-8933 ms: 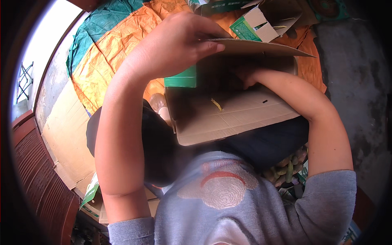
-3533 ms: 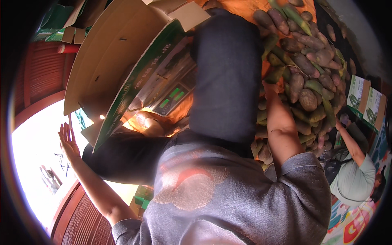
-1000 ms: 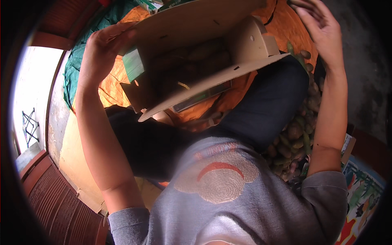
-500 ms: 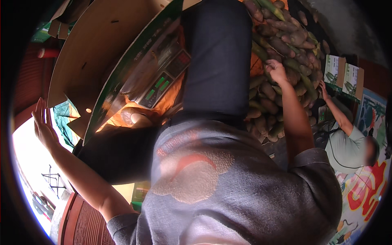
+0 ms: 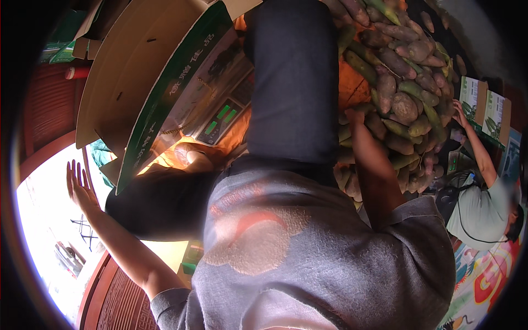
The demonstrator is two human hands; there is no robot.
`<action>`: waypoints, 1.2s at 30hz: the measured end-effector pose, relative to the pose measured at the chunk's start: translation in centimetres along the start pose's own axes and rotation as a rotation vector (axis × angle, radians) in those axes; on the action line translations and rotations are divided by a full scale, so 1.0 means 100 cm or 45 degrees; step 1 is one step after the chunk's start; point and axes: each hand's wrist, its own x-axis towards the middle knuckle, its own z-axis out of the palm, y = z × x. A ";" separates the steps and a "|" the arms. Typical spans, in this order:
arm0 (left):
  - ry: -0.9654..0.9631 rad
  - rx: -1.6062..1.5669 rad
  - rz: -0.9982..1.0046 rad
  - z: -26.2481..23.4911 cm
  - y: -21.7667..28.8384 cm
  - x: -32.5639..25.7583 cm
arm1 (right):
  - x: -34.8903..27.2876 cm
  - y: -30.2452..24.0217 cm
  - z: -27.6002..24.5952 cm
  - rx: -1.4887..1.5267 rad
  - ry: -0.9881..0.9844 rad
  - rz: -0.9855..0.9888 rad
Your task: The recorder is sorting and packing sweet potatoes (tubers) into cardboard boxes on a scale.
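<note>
A person in a grey printed T-shirt [image 5: 308, 258] and dark trousers is sitting among produce, arms stretching out to either side. The left hand [image 5: 78, 184] is spread flat with fingers splayed, holding nothing, out against the bright doorway and just short of the lower corner of a large brown cardboard carton with a green printed band [image 5: 148, 82], which is tipping over the person's left knee. The right hand [image 5: 360, 114] is reaching into a heap of green and purplish-brown oblong fruits [image 5: 404, 82] piled just beyond it; its fingers are buried among them, so whether it is closing on one cannot be told. A weighing scale with a green lit display [image 5: 220, 118] is sitting under the carton, between the hands. Beyond the heap, a second person in a pale green shirt [image 5: 484, 198] is handling green-and-white flat boxes [image 5: 487, 107]. By the look of it, this is the picking stage: the next move would call for a firm grasp on one fruit and a steadied carton.
</note>
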 end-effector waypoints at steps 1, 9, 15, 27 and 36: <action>0.036 -0.068 -0.067 -0.010 -0.005 -0.003 | -0.004 -0.008 0.001 -0.008 -0.017 -0.005; 0.116 -0.236 -0.185 -0.025 -0.020 0.001 | -0.040 -0.015 0.008 -0.613 0.122 -0.141; 0.099 -0.207 -0.177 -0.025 -0.023 0.003 | -0.084 -0.016 -0.007 -1.254 0.086 -0.693; 0.159 -0.266 -0.170 -0.001 -0.008 0.005 | -0.071 -0.059 -0.040 -1.335 0.055 -1.072; 0.101 -0.264 -0.076 -0.031 -0.018 0.008 | -0.110 -0.095 -0.054 -1.689 -0.002 -1.233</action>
